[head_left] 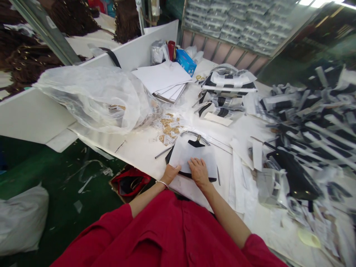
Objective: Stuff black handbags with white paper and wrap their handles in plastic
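Note:
In front of me on the table lies a black handbag (184, 175), its front mostly covered by a white paper sheet (181, 152). The bag's handle (204, 139) looks wrapped in clear plastic and points away from me. My left hand (171, 173) grips the bag's near left corner, thumb on top of the paper; its other fingers are mostly hidden. Flat on the sheet, near the bag's bottom edge, rests my right hand (198, 171) with fingers stretched out. Just beyond the bag are small brown and white tags (170, 128) in a loose heap.
A large clear plastic bag (111, 96) spreads over the left side. White sheets (164, 76) and a blue box (185, 62) stand farther back. Wrapped handbags (228, 83) lie beyond, and a pile of wrapped black items (311, 118) fills the right. An open box (130, 181) sits below the table edge.

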The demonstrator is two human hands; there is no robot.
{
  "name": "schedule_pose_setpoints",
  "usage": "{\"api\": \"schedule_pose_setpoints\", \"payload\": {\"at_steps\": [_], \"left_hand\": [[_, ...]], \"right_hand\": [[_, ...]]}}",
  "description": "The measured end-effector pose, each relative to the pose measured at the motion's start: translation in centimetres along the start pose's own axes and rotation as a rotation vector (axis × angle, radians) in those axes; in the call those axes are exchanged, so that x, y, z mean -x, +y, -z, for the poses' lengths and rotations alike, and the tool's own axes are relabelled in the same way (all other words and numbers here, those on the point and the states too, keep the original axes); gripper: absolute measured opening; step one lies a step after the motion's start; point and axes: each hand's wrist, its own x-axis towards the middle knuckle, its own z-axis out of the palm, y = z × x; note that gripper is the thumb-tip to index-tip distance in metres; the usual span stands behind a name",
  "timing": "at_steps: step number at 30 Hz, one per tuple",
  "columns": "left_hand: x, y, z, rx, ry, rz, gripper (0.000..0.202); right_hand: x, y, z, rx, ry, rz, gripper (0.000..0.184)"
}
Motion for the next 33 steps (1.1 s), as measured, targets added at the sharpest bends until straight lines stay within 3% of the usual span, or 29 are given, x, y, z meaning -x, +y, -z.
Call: {"api": "schedule_pose_setpoints", "payload": {"at_steps": [8, 16, 21, 24, 28, 31, 33], "left_hand": [[-0.5, 0.3, 0.3, 0.012, -0.013, -0.052, 0.024], [-0.3, -0.1, -0.1, -0.057, -0.032, -0.022, 0.016], [-0.5, 0.8, 0.8, -0.202, -0.006, -0.105, 0.024], [-0.5, 2.4, 2.1, -0.38, 0.125, -0.268, 0.04], [0.3, 5.6, 3.1, -0.64, 0.178, -0.741, 0.053], [1.1, 7.2, 1.8, -0.784, -0.003, -0.975, 0.037], [1.1, 6.8, 0.5, -0.834, -0.179, -0.955, 0.031]], "right_hand": [[1.4, -1.6, -0.4, 0.071, 0.005, -0.131, 0.036], [1.1, 0.8, -0.4, -0.03, -0.063, -0.004, 0.043], [0.8, 1.7, -0.8, -0.051, -0.136, 0.033, 0.045], [1.2, 1.3, -0.9, -0.047, -0.13, 0.018, 0.045], [1.9, 0.3, -1.0, -0.034, -0.09, 0.007, 0.047], [2.3, -0.3, -1.2, -0.017, -0.037, -0.002, 0.045], [2.6, -0.5, -1.4, -0.011, -0.008, -0.009, 0.044]]}}
